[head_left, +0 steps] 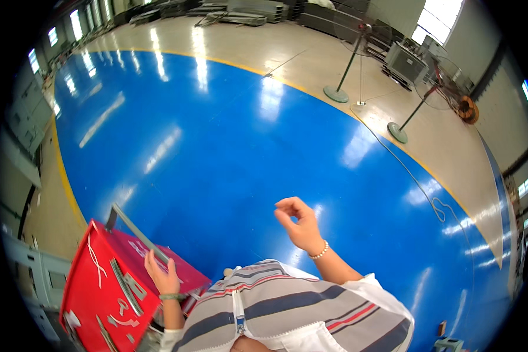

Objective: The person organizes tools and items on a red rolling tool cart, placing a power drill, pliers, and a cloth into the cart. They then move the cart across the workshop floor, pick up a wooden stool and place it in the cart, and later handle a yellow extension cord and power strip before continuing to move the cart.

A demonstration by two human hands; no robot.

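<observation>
At the lower left stands a red tool cart (152,298), its top strewn with small metal parts. A grey handle bar (136,230) runs along its far side. My left hand (163,277), with a green band at the wrist, is at the near end of this bar, which passes between thumb and fingers. Over the blue floor, right of the cart, my right hand (302,226) is raised in the air. Its fingers are curved, with a gap to the thumb, and nothing shows in them. A beaded bracelet (319,250) circles that wrist.
Blue floor (229,158) spreads ahead, edged by a yellow line. Two posts on round green bases (336,94) stand at the far right, near a grey machine (406,63). A loose cable (402,149) trails across the floor on the right. Stacked metal (255,10) lies at the back.
</observation>
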